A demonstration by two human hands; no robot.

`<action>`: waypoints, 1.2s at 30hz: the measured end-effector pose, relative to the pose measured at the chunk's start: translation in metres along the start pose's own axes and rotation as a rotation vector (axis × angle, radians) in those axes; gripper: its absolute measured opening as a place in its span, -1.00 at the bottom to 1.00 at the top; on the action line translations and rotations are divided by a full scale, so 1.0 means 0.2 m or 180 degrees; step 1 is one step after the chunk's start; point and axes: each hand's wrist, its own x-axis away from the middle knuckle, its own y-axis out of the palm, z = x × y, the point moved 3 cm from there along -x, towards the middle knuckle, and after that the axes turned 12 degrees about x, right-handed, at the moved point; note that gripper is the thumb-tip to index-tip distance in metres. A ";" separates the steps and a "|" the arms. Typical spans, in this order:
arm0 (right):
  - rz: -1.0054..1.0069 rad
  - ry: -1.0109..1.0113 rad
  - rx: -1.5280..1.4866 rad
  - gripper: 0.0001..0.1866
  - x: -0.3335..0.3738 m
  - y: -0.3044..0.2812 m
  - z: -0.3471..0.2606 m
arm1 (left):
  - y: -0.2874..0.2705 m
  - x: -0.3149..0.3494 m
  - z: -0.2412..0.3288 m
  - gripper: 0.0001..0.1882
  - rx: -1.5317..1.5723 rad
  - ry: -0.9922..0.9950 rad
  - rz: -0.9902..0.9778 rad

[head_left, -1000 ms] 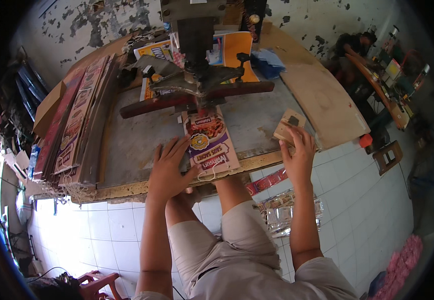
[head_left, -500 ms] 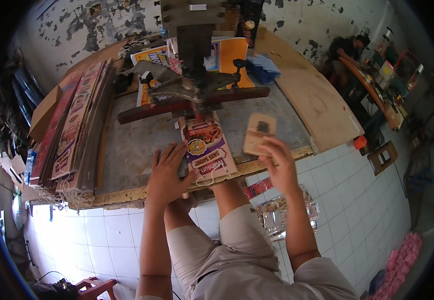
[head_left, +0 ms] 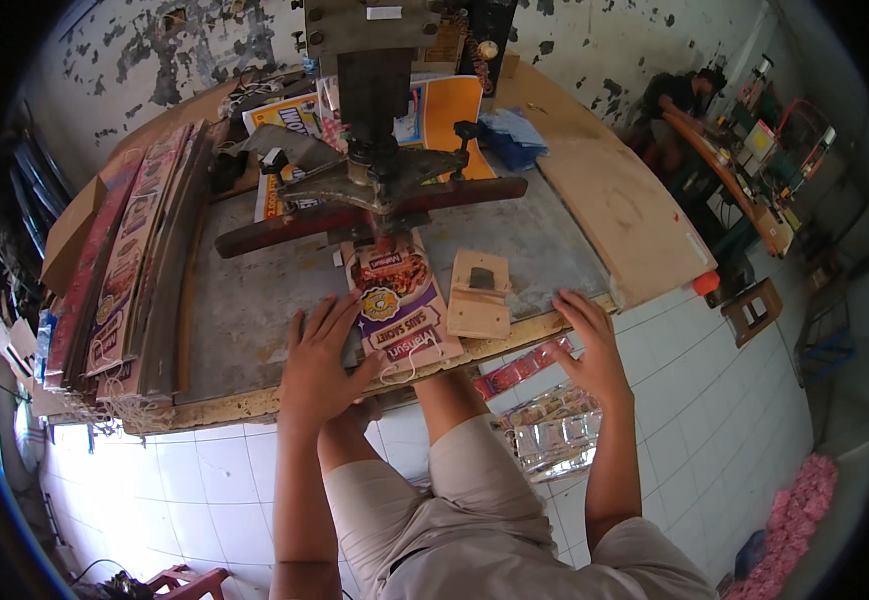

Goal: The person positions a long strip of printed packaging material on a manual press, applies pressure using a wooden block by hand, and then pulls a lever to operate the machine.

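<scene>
A printed cardboard strip (head_left: 391, 305) with a white string at its near end lies on the grey metal work surface (head_left: 254, 315), its far end under the press head (head_left: 379, 205). My left hand (head_left: 326, 355) lies open against the strip's left side, fingers spread, thumb at its near edge. Right of the strip rests a small wooden block (head_left: 479, 295) with a dark square patch, touched by neither hand. My right hand (head_left: 591, 345) is open, fingers apart and holding nothing, at the table's front edge to the right of the block.
Stacked printed cardboard strips (head_left: 139, 240) with strings stand along the left. Behind the press lie colourful printed sheets (head_left: 449, 110) and blue plastic (head_left: 514, 135). A brown board (head_left: 624, 200) covers the right side. Silvery sachet strips (head_left: 549, 430) lie below the table. Another person (head_left: 679, 105) sits far right.
My right hand has let go of the wooden block, now lying on the work surface beside the cardboard strip, and has drawn off to the right. My left hand stays by the strip.
</scene>
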 end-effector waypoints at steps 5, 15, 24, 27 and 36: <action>0.0361 -0.0066 -0.0120 -0.66 0.07 0.00 0.13 | 0.01 0.01 -0.01 -0.20 -0.0003 0.0006 0.0024; 0.1295 -0.0016 -0.0639 -0.77 -0.46 0.00 -0.20 | -0.01 0.01 -0.01 -0.20 0.0017 -0.0015 -0.0003; -0.0016 -0.0365 -0.0943 -0.56 -0.57 0.16 -0.31 | -0.01 0.00 0.00 -0.20 0.0041 -0.0092 -0.0045; -0.0155 -0.0419 -0.0851 -0.49 -0.54 0.16 -0.30 | -0.01 0.00 -0.01 -0.19 0.0027 -0.0082 -0.0037; -0.0273 -0.0319 -0.0960 -0.42 -0.50 0.09 -0.31 | -0.01 0.00 0.00 -0.17 0.0075 -0.0075 -0.0027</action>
